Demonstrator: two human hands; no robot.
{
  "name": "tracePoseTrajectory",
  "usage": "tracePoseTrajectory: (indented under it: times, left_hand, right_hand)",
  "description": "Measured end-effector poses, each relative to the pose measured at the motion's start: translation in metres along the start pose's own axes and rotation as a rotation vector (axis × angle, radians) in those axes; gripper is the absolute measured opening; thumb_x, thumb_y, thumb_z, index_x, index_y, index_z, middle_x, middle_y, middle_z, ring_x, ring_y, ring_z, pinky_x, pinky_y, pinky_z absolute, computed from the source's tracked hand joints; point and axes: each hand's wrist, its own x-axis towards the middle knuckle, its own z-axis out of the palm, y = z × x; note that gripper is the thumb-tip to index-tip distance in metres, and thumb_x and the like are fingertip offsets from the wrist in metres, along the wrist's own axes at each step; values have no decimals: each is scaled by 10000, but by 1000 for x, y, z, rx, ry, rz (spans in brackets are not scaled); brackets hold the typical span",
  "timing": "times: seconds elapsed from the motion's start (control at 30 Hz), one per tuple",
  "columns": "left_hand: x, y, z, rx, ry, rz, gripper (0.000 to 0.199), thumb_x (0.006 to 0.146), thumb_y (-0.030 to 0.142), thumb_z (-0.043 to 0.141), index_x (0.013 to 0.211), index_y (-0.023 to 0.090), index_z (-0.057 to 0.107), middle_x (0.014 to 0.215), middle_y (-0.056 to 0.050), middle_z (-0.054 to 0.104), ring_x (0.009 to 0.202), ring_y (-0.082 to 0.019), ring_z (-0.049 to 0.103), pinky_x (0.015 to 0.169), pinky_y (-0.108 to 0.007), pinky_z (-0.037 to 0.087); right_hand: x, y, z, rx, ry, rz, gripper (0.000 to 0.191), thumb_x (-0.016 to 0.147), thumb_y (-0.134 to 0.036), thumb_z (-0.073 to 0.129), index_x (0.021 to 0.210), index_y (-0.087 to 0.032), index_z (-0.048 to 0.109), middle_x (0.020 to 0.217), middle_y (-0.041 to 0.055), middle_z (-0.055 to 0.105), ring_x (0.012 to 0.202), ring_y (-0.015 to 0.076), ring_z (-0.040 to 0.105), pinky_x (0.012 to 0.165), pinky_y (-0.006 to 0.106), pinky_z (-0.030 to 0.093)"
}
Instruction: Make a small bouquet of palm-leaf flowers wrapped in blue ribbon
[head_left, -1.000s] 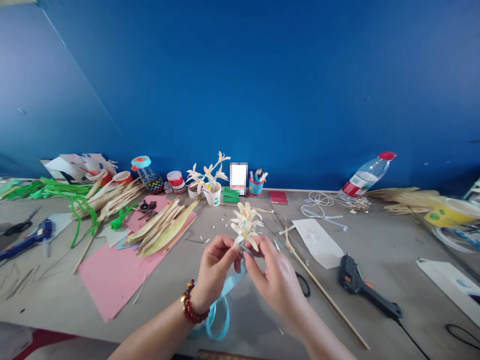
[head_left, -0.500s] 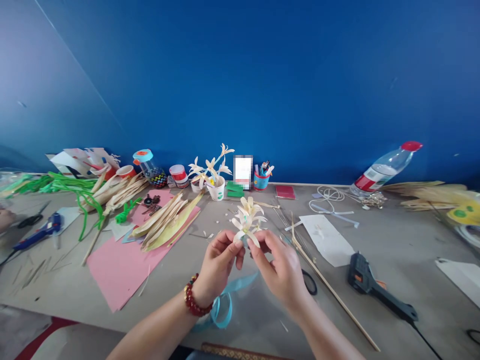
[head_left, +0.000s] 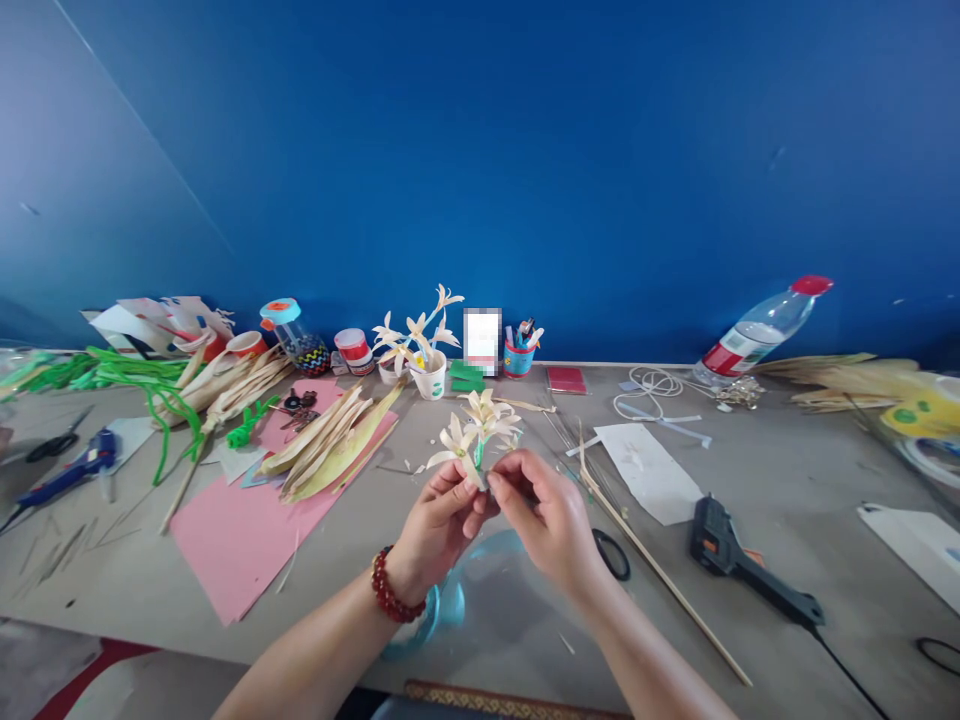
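Note:
My left hand (head_left: 439,512) is closed around the base of a small bunch of cream artificial flowers (head_left: 457,448), whose petals look like dried husk. A green stem (head_left: 478,455) shows between the blooms. Thumb and fingers of my right hand (head_left: 544,508) pinch at the bottom of the same bunch, close against the left fingertips; the exact spot is hidden. Below the hands, a sheer light-blue ribbon (head_left: 450,603) lies in loops on the table (head_left: 510,640). Black scissor handles (head_left: 611,555) show beside my right wrist.
Right of my hands lie a thin stick (head_left: 675,605), white paper (head_left: 649,470) and a black glue gun (head_left: 750,570). Pink paper (head_left: 232,545), dried husks (head_left: 322,440) and a blue glue gun (head_left: 71,470) lie left. Behind stand a flower cup (head_left: 430,382) and a tilted bottle (head_left: 765,330).
The bunch has tilted and shifted left, so the front bloom now faces left and the green stem shows. My right fingers have moved from a petal to the base. The ribbon has shifted.

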Motion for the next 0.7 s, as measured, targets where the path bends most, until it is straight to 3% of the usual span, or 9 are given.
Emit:
tracePoseTrajectory:
  times: [0.2,0.43,0.7]
  left_hand:
    - [1,-3,-5,-45,-79,-19,253,796,268,766,691,155,565,544,54,596,370,-18,380,582,-216,386]
    - [1,-3,-4,-39,-164,-35,295,812,333,746,633,160,589,428,79,469,372,-37,326,661,-259,438]
    - [1,-5,-12,45,-213,-63,434,813,451,715,525,161,572,351,50,380,442,-95,353,636,-273,390]
  right_hand:
    - [2,-2,0,10,4,61,92,911,-246,544,841,-203,585,666,6,693,584,147,636,472,212,385]
    - [3,-8,2,105,-28,86,90,903,-240,537,828,-205,572,650,-1,689,582,145,640,539,222,461]
    - [4,-9,2,185,-47,114,91,880,-239,565,797,-201,568,629,5,681,566,145,629,525,227,463]
